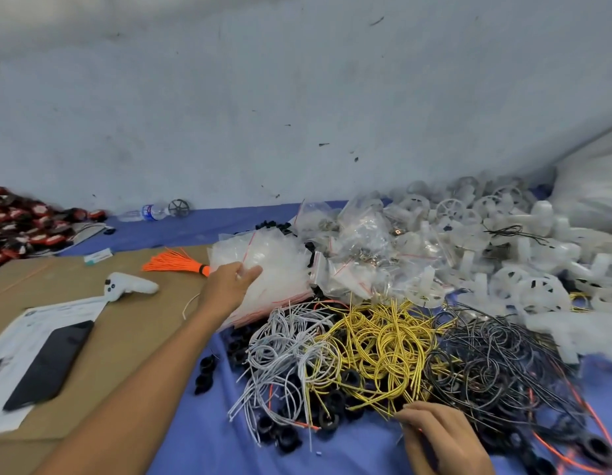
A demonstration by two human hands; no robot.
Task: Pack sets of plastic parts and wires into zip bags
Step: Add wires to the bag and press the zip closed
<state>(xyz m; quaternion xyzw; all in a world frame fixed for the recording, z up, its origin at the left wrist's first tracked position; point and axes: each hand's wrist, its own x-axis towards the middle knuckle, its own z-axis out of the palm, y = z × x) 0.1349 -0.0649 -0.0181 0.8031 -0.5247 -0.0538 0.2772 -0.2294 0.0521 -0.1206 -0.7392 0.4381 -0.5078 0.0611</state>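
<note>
A stack of clear zip bags (277, 265) with red seal lines lies at the middle of the blue cloth. My left hand (229, 286) reaches onto its near edge and pinches a bag between thumb and fingers. In front lie three wire heaps: white wires (284, 351), yellow wires (380, 337) and black wires (493, 365). My right hand (438, 437) rests at the near edge of the yellow and black heaps with curled fingers; whether it holds a wire I cannot tell. Black plastic rings (284, 437) lie scattered under the wires. White plastic parts (524, 262) are piled at the right.
Filled small bags (363, 255) lie behind the wires. On brown cardboard (126, 337) at left lie an orange tassel of wires (174, 262), a white controller (130, 286), a black phone (51, 365) on paper. Red-black packets (20, 228) and a water bottle (147, 212) sit by the wall.
</note>
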